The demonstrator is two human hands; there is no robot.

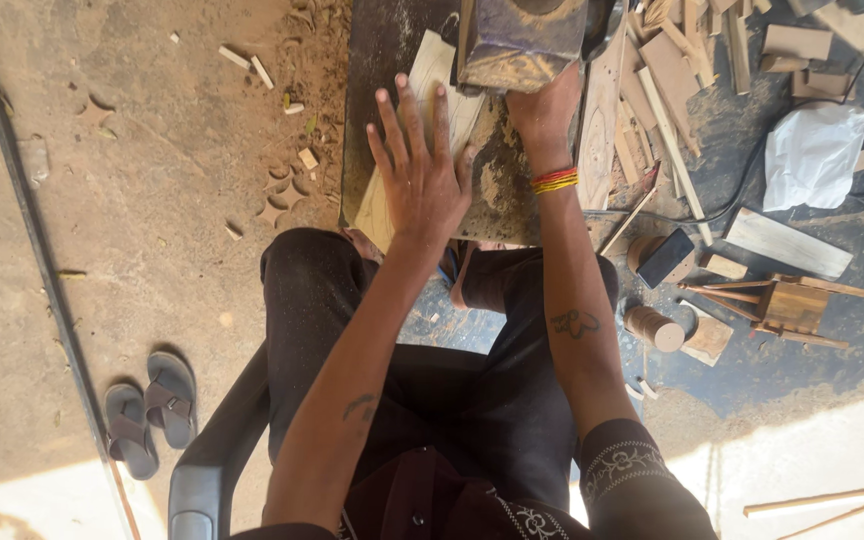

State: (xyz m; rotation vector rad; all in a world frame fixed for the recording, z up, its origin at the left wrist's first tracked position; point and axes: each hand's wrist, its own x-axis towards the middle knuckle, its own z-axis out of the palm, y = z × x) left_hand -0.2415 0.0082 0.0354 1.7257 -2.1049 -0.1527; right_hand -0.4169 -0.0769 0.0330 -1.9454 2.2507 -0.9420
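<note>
Spread flat, left hand (420, 172) presses pale board (430, 75) onto dark bench (377, 90). Right hand (544, 112) grips machine (520, 42) base, fingers hidden. Scrap wood (672, 75) lies right; no container visible.

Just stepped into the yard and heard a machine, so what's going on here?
A person sits on a chair over a dark work board on the ground. The left hand lies flat, fingers spread, on a thin pale wooden piece with curved lines drawn on it. The right hand rests against a boxy power tool at the piece's far end. Sawdust covers the board; wood offcuts lie to the right, a pair of sandals to the left.
</note>
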